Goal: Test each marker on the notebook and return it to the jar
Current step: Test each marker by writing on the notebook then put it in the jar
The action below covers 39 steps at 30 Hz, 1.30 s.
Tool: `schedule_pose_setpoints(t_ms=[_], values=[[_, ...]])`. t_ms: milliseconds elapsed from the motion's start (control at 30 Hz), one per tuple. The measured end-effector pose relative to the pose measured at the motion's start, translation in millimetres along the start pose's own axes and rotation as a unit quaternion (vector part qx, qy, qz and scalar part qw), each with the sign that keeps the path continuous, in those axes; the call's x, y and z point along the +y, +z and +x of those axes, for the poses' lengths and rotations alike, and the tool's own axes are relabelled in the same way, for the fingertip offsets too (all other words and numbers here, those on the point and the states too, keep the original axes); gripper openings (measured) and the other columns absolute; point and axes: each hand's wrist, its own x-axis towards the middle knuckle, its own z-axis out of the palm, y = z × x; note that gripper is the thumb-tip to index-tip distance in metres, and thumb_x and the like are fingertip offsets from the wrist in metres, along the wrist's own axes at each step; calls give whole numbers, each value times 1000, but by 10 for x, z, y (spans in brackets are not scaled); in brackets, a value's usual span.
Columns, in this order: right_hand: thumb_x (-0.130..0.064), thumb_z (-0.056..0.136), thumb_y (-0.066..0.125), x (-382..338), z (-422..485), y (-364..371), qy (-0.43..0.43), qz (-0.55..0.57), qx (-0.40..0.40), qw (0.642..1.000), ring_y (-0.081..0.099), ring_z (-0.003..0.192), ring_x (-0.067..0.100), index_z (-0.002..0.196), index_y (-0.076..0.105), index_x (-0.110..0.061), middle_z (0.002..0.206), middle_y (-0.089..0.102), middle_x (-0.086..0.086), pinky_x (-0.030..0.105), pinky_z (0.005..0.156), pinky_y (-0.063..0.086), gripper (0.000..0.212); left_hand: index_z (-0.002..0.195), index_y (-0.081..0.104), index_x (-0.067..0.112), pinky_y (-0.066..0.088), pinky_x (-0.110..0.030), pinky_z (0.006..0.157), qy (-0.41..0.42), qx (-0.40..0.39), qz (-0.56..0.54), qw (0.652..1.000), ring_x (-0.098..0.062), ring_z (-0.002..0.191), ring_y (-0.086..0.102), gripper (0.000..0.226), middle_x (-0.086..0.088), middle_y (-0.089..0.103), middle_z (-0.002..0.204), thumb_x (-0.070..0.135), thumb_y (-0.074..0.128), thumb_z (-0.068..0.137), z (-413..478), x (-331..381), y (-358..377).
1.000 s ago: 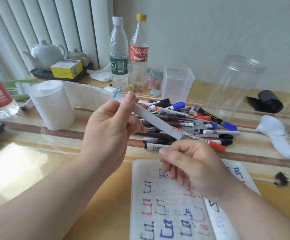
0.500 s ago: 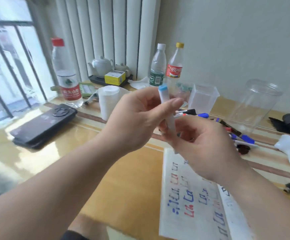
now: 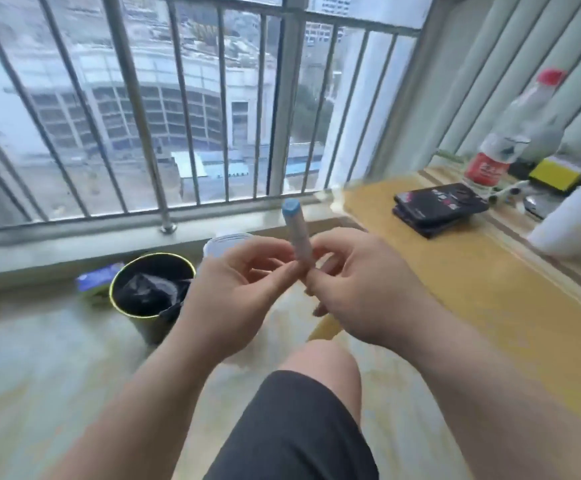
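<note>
Leftmost, well left of the white marker with the blue end (image 3: 297, 233), a black yellow-rimmed bin (image 3: 152, 292) stands on the floor. My left hand (image 3: 244, 282) pinches the marker's lower barrel and my right hand (image 3: 361, 282) curls round it from the other side, blue end up. Right of the marker, the yellow bench (image 3: 489, 306) carries stacked black flat devices (image 3: 438, 209).
</note>
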Motion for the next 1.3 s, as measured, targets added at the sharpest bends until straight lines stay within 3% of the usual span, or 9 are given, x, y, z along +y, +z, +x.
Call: schedule_pose_setpoints(t_ms=[133, 267, 433, 600, 800, 900, 1067, 1167, 1300], values=[[-8, 85, 68, -231, 519, 718, -18, 91, -32, 995, 71, 66, 18, 91, 77, -24, 74, 73, -3, 45, 68, 61, 19, 97, 78, 30, 59, -39, 72, 25, 78, 57, 995, -23, 77, 74, 20, -4, 78, 89, 35, 84, 78, 145, -32, -741], [-14, 79, 64, -318, 1061, 1172, -68, 88, -33, 993, 67, 65, 11, 96, 68, -31, 73, 70, -8, 33, 61, 55, 24, 96, 79, 30, 61, -41, 70, 48, 111, 109, 987, -21, 75, 73, 25, -1, 79, 89, 44, 85, 76, 427, -138, -1254], [-9, 93, 59, -203, 1748, 1585, -92, 55, -124, 986, 70, 87, 17, 104, 72, -25, 90, 73, -6, 44, 80, 58, 23, 101, 81, 23, 61, -47, 79, 20, 123, 122, 985, -32, 83, 74, 23, -5, 79, 93, 33, 85, 81, 748, -611, -1831], [-18, 97, 64, 85, 2397, 2051, -57, 38, -151, 986, 67, 71, 5, 99, 78, -29, 81, 74, -9, 31, 74, 58, 18, 97, 82, 24, 61, -52, 87, -48, 133, 123, 982, -33, 88, 75, 19, -7, 80, 93, 25, 86, 78, 1098, -1176, -2262], [-24, 92, 73, 414, 2868, 2620, -27, 18, -167, 985, 69, 79, 16, 92, 74, -23, 84, 73, -4, 37, 78, 58, 3, 85, 80, 38, 61, -36, 85, -131, 84, 213, 965, -14, 83, 77, 26, 6, 80, 85, 12, 83, 85, 1396, -1608, -2660], [-23, 89, 71, 489, 2966, 2820, -28, -1, -157, 987, 66, 72, 14, 77, 66, -20, 73, 69, -5, 31, 68, 51, 13, 86, 80, 32, 63, -35, 84, -163, 88, 222, 957, -16, 81, 78, 25, 3, 80, 83, 8, 78, 88, 1435, -1689, -2788], [-18, 86, 65, 496, 3122, 3081, 9, -16, -179, 984, 70, 73, 20, 77, 64, -16, 72, 70, -2, 37, 68, 58, 10, 82, 78, 28, 61, -29, 64, -185, 236, 190, 935, -18, 69, 75, 12, 0, 78, 77, 21, 73, 90, 1314, -1689, -3162], [-20, 85, 68, 438, 3147, 3271, 28, -3, -218, 976, 73, 77, 23, 87, 69, -14, 76, 73, 0, 41, 73, 61, 5, 78, 78, 34, 58, -25, 57, -196, 287, 175, 921, -14, 62, 71, 14, 1, 76, 73, 26, 71, 87, 1178, -1703, -3281], [-29, 89, 72, 426, 3126, 3412, 24, -52, -240, 969, 65, 84, 14, 125, 68, -19, 84, 66, -15, 27, 82, 52, 37, 78, 77, 39, 59, -26, 57, -202, 285, 199, 916, -12, 59, 70, 19, 4, 76, 71, 25, 70, 88, 1059, -1731, -3298]])
